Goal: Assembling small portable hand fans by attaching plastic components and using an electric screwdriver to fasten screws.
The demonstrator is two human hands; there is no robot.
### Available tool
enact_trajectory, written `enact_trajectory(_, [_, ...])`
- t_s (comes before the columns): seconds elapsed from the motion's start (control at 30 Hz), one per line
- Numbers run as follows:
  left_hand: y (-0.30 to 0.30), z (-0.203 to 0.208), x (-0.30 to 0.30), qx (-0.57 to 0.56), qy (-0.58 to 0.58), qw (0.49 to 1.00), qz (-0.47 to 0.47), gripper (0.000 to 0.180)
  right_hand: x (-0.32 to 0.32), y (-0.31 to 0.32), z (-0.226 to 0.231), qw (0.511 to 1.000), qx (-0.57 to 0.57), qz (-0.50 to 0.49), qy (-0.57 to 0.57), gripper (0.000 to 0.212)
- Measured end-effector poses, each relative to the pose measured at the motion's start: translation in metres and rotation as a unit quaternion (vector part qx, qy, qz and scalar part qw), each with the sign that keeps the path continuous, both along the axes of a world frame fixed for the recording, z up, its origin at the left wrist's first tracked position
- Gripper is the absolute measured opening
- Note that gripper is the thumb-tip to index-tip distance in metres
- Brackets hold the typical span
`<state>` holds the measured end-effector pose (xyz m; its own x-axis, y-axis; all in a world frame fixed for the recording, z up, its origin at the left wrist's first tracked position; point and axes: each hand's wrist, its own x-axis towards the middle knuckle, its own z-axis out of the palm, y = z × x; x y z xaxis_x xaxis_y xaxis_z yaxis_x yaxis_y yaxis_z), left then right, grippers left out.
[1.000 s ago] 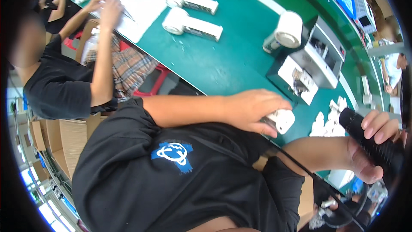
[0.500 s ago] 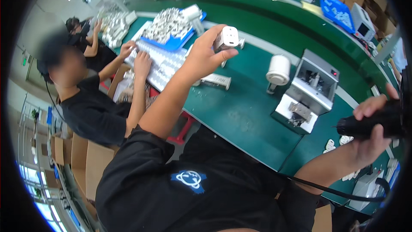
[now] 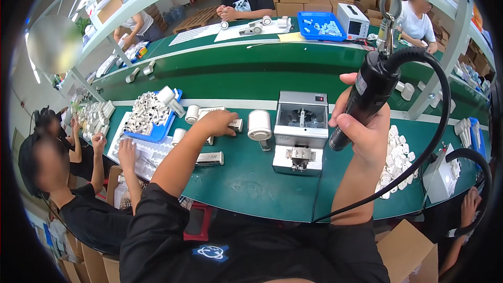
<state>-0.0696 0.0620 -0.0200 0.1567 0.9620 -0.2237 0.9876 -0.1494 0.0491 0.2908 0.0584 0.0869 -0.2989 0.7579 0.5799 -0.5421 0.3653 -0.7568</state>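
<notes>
Left hand [image 3: 219, 122], raised half second ago, now lowered at white unit [image 3: 239, 124] over table [image 3: 246, 188]; grasp hidden, cannot tell. Likely between pieces. Right hand [image 3: 367, 128] wraps black screwdriver [image 3: 369, 86], tip clear of units.

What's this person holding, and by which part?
Right grip holds a black electric screwdriver around its barrel. Left grip is at a white device; hold can't be told.

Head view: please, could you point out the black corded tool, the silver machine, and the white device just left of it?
Black corded tool [image 3: 368, 87], head view: on its barrel.
Silver machine [image 3: 298, 140], head view: on its front panel.
White device [image 3: 259, 123], head view: on its round head.
</notes>
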Motion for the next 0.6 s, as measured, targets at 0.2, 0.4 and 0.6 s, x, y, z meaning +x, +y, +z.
enact_trajectory(0.2, [0.003,-0.011,-0.008,0.000,0.019,0.999,0.051,0.045,-0.007,0.004,-0.003,0.999,-0.008,-0.020,-0.047,0.059])
enact_trajectory(0.4, [-0.021,0.002,-0.029,0.153,-0.194,0.968,0.044,0.039,-0.018,0.015,-0.012,0.997,0.016,0.019,-0.067,0.060])
enact_trajectory(0.6, [-0.107,0.010,0.014,0.329,-0.616,0.711,0.079,0.021,-0.013,0.018,-0.008,0.998,0.038,0.036,-0.027,0.055])
